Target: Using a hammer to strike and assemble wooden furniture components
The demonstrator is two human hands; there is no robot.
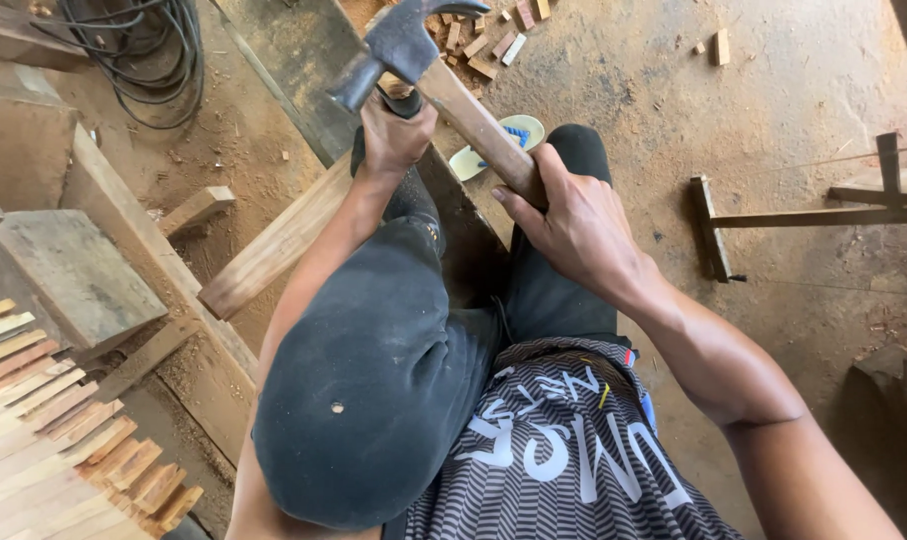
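Gripping one claw hammer [403,45], the two hands work above a long wooden plank [283,235] that lies slanted across the dirt floor [773,80]. The right hand [573,225] is closed around the lower part of the wooden handle [478,125]. The left hand [393,135] is closed just under the dark metal head, on something small that I cannot see clearly. The hammer is raised, with its head near the top edge of the view and its handle slanting down to the right hand.

Both knees of the person, in dark trousers, are bent over the plank. Between them, one light sandal [498,145] with a blue strap shows on the floor.

On the left side I count one stack of thin light wood strips [43,420], one thick square block [68,270] beside it, and one short offcut [195,208] lying near the plank. One coil of black cable [148,50] lies in the far left corner. A scatter of small wood pieces [488,40], about ten, lies behind the hammer head. One low frame of dark wooden bars [803,215] stands on the right side of the floor.
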